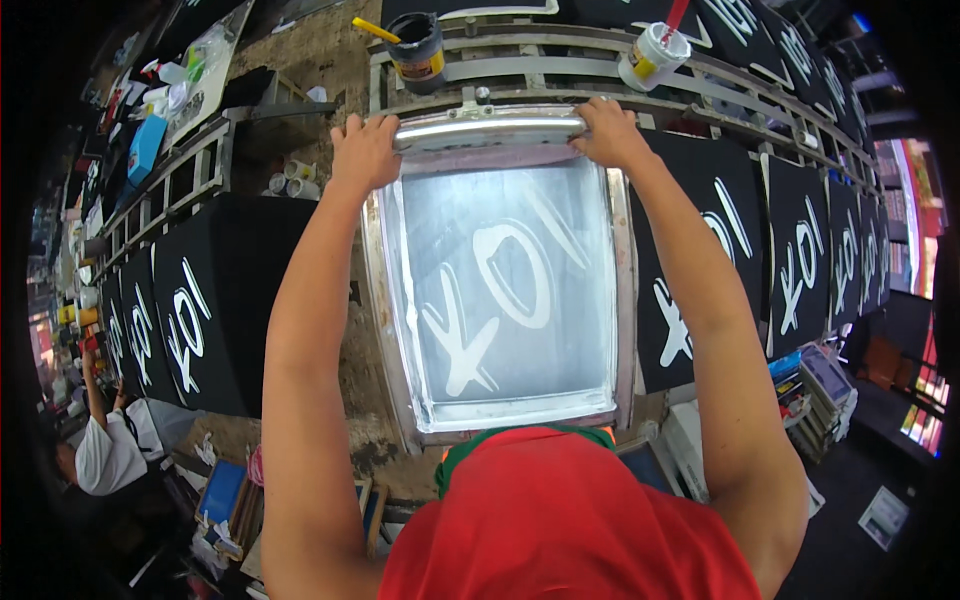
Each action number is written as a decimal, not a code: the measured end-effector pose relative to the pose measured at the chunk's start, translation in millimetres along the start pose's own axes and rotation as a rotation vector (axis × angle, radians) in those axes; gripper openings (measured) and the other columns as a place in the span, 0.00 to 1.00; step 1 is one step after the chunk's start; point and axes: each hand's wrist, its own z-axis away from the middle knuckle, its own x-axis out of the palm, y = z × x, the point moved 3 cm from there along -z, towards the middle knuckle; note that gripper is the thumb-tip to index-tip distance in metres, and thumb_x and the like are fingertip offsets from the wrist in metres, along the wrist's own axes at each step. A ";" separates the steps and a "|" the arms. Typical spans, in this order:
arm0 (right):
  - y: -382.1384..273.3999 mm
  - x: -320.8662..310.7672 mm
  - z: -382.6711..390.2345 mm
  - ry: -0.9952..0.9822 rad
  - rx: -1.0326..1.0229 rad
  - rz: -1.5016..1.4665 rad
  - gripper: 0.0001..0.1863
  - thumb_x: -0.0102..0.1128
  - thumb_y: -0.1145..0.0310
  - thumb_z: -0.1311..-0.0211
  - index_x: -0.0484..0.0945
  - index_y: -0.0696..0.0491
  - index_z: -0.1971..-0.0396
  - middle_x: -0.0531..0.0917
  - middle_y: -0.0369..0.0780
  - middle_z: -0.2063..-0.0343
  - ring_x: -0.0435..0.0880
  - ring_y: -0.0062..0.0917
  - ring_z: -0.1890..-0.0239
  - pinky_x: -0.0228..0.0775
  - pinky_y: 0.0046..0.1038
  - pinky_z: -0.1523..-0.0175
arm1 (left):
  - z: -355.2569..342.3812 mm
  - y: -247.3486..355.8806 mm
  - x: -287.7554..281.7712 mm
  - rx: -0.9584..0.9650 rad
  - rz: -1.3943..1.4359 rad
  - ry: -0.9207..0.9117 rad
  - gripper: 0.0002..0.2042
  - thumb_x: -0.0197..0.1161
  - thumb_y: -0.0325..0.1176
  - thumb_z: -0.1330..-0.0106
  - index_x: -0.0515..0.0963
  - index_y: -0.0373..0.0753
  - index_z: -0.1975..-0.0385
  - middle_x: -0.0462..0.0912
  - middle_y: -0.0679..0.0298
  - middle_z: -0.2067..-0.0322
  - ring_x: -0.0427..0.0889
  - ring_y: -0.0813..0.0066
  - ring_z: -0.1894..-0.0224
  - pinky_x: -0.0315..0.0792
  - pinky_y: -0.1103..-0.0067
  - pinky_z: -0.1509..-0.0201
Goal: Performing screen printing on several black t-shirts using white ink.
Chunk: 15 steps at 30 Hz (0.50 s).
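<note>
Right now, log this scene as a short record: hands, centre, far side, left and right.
Left hand: gripping the left end of a long silvery metal bar
Right hand: gripping its right end
Centre: rectangular pale translucent screen with light lettering, bar across its far end
Far side: black round tub with yellow stick; white round tub with red stick
Left and right: flat black rectangular sheets with white lettering

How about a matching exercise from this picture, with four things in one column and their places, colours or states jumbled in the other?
Things:
1. metal bar
2. dark tub
3. white tub
4. framed screen

Descriptions:
A. has a red stick in it
B. grey, with pale lettering
C. held at its ends by the left hand and right hand
D. has a yellow stick in it

Pairs: 1-C, 2-D, 3-A, 4-B
</note>
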 end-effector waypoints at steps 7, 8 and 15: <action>2.5 -4.1 -13.6 -0.118 0.003 -0.015 0.33 0.73 0.58 0.51 0.80 0.48 0.41 0.82 0.42 0.43 0.80 0.41 0.39 0.68 0.51 0.40 | -16.3 -4.8 4.2 0.016 0.033 -0.105 0.23 0.72 0.36 0.46 0.76 0.48 0.47 0.85 0.62 0.51 0.77 0.54 0.44 0.62 0.55 0.41; 3.6 -4.2 -16.8 -0.152 0.012 -0.013 0.32 0.72 0.59 0.52 0.81 0.48 0.42 0.84 0.43 0.45 0.82 0.41 0.41 0.70 0.51 0.41 | -18.7 -4.2 5.4 0.003 0.039 -0.145 0.24 0.71 0.37 0.45 0.76 0.48 0.47 0.86 0.59 0.52 0.79 0.54 0.44 0.62 0.54 0.40; 1.5 -8.5 -25.5 -0.241 0.011 -0.013 0.31 0.70 0.60 0.54 0.82 0.49 0.44 0.86 0.46 0.48 0.84 0.42 0.43 0.75 0.48 0.41 | -24.3 3.0 -1.0 -0.050 0.042 -0.318 0.25 0.61 0.32 0.40 0.78 0.51 0.39 0.88 0.55 0.51 0.83 0.56 0.43 0.59 0.49 0.32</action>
